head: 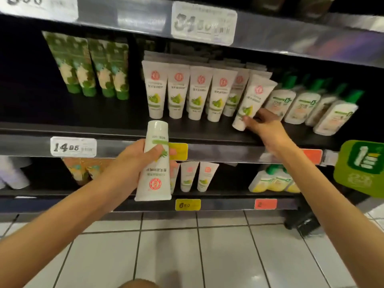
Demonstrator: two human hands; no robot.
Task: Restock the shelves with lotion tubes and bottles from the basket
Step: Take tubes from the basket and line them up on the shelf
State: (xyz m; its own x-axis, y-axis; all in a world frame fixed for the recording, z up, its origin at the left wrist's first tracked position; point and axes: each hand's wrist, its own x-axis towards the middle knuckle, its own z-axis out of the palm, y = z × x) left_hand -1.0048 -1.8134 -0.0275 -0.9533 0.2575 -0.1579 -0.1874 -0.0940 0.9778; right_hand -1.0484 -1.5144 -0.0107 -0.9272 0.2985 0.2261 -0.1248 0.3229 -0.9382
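In the head view, the left hand point(133, 161) grips a white lotion tube point(154, 179). Its fingers point(155, 151) are wrapped round the tube's middle, with the cap up and the print upside down. The tube is in the air in front of the middle shelf point(104, 129), crossing its front edge.

The right hand point(264, 125) reaches onto that shelf toward its right end. Its fingers point(247, 119) pinch the cap end of a tilted tube point(252, 100), which leans right. This tube is just beside the last of the row of white tubes point(191, 94) standing cap-down. I cannot tell whether its cap touches the shelf.

Green-capped bottles point(311, 104) lean near the right end, and green tubes point(89, 65) stand toward the left. More tubes stand on the lower shelf point(62, 192).
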